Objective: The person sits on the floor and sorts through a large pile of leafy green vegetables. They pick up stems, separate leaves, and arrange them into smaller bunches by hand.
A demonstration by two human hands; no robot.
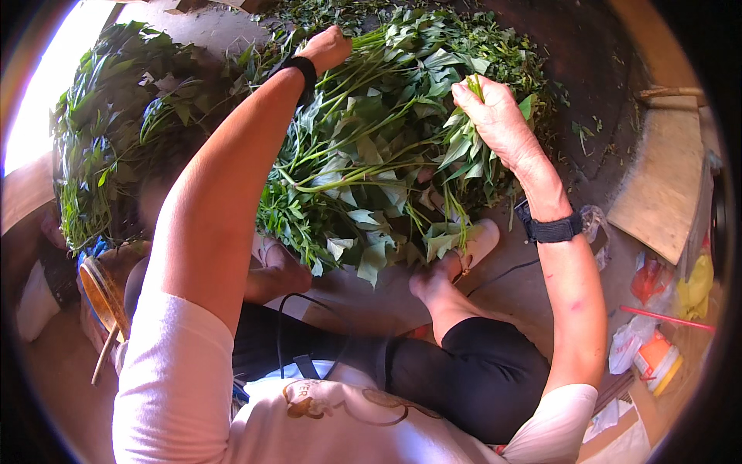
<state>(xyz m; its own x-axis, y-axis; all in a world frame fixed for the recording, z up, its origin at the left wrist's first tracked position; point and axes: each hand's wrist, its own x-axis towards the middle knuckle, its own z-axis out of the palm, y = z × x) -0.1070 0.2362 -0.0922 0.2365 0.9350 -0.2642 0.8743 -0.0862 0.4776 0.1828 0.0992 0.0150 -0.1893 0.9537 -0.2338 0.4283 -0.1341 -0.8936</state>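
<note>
A large heap of leafy green stems point(371, 133), with broad pointed leaves, covers the floor around and beyond the feet. My left hand point(327, 47) is closed at the heap's far side, its fingers around the ends of long stems that fan out to the right; the fingertips are partly hidden. My right hand point(493, 113) grips a small bunch of green stems point(475, 87) between thumb and fingers, their leaves hanging below the fist over the heap's right part. Black bands are strapped around both wrists.
A second upright pile of greens point(110, 133) stands at the left. Beside it is a round-rimmed object point(101, 296). To the right lie a flattened cardboard piece point(661, 180), plastic bags point(695, 287), an orange and white container point(658, 359) and a pink stick point(666, 319). A black cable crosses the floor.
</note>
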